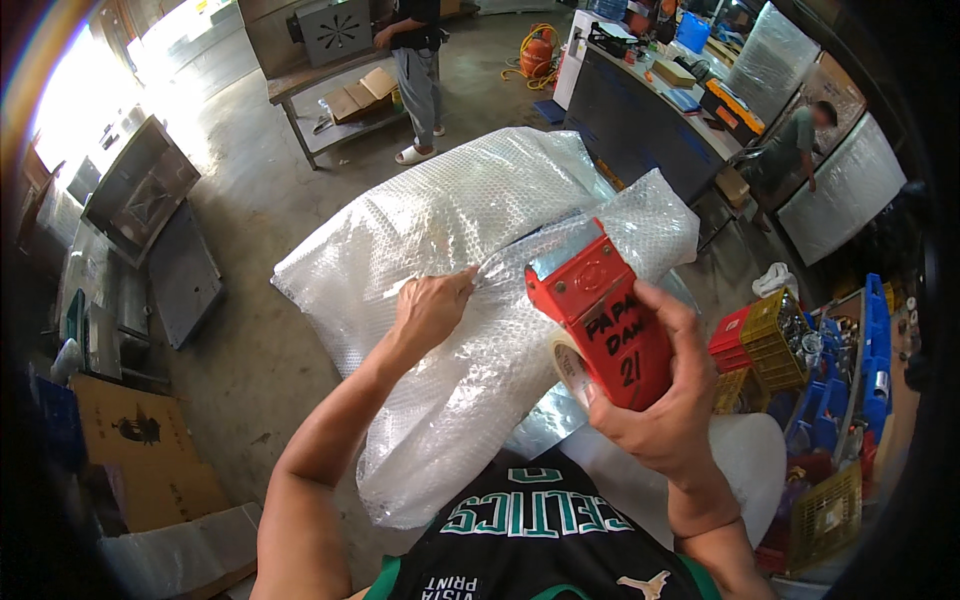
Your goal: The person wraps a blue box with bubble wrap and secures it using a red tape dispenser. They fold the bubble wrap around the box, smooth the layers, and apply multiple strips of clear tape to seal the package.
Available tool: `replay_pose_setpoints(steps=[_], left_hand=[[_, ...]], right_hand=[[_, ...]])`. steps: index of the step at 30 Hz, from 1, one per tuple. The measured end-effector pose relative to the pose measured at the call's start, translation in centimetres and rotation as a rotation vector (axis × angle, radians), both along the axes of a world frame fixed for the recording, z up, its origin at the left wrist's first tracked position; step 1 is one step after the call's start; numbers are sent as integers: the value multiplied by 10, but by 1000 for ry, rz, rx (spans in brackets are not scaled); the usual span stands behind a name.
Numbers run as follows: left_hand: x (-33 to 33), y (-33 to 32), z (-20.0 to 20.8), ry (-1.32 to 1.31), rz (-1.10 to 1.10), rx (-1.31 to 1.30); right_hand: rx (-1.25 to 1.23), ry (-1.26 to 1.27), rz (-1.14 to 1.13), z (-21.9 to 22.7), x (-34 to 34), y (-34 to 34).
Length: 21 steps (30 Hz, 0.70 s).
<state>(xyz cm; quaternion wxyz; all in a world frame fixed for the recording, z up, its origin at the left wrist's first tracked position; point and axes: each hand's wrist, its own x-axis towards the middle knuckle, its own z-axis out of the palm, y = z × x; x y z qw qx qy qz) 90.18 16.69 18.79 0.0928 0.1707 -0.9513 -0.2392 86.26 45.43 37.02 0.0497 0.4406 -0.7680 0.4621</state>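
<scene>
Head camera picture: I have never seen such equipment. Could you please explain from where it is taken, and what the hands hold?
There is no robot. A person wears this camera on the head, looking down at their own bare hands; the fisheye lens bends straight edges. Their left hand touches the bubble wrap spread before them; whether it pinches or only presses is hard to tell. Their right hand holds a red tape dispenser with a tape roll. What lies under the wrap is mostly hidden. Farther back stands someone in grey trousers.
</scene>
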Motion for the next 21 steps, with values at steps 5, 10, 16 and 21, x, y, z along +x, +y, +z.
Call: replay_pose_setpoints(steps=[5, 10, 16, 21], left_hand=[[8, -14, 15, -124, -178, 53], [-2, -11, 15, -199, -177, -267], [-26, -3, 9, 154, -82, -592], [-21, -13, 8, 416, -20, -628]], right_hand=[[-44, -67, 2, -9, 4, 0], [-10, -68, 16, -9, 10, 1], [-86, -152, 15, -8, 13, -6], [-134, -197, 47, -6, 11, -6]])
